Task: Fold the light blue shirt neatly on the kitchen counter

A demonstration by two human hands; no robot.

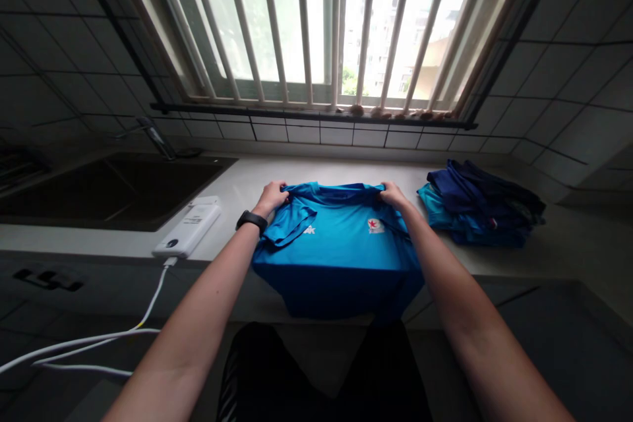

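Note:
A blue T-shirt (341,237) lies front up across the white counter, its lower part hanging over the front edge. Two small prints show on its chest, a white one and a red-and-white badge. My left hand (273,196) grips the shirt at its left shoulder, fingers closed on the cloth; a black watch sits on that wrist. At the other shoulder, my right hand (392,196) pinches the fabric the same way. The collar runs between both hands. To the right rests a heap of clothes (479,201) in blue and dark navy.
A white power bank (188,227) with a white cable (157,293) lies left of the shirt, the cable dropping over the counter edge. Farther left are a dark sink (109,188) and a faucet (155,138). A barred window (321,33) is behind the counter (242,178).

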